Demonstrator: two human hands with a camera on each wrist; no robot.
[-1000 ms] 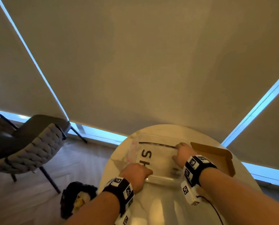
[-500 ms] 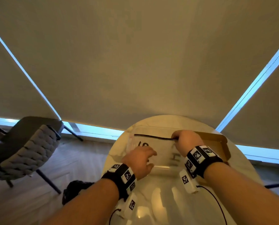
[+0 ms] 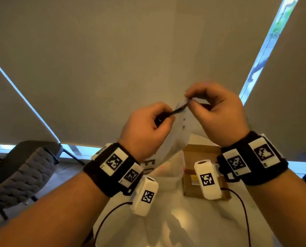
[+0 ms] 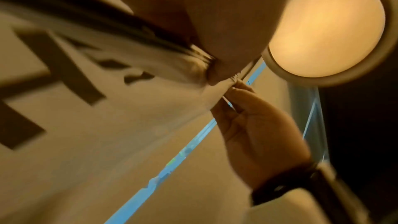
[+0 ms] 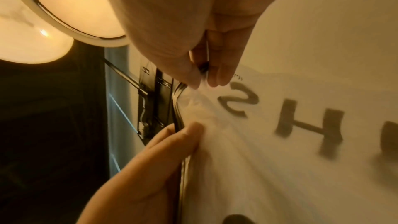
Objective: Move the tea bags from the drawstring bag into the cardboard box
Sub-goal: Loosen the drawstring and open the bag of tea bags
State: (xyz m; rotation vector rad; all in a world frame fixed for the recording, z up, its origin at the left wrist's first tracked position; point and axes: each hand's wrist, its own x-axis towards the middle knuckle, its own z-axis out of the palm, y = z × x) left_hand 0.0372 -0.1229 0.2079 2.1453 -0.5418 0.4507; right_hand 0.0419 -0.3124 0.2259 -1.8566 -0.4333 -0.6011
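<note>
The drawstring bag [image 3: 173,139] is translucent white with black letters and a black drawstring along its top. It hangs in the air above the round white table [image 3: 166,221]. My left hand [image 3: 166,119] pinches the dark top edge on the left. My right hand [image 3: 190,100] pinches the top edge a little higher on the right. The bag [image 4: 103,111] fills the left wrist view, and the bag [image 5: 280,134] also fills the right wrist view, gathered between both hands. An open cardboard box [image 3: 200,152] lies on the table below my right wrist. No tea bag shows.
A grey padded chair [image 3: 23,173] stands on the floor at the left. Drawn roller blinds [image 3: 148,50] cover the windows behind the table. A round ceiling lamp [image 4: 323,28] glows overhead. Black cables [image 3: 245,207] run from the wrist cameras across the table.
The bag lay flat on the table under both hands; both hands now hold it by its top edge in the air, close together.
</note>
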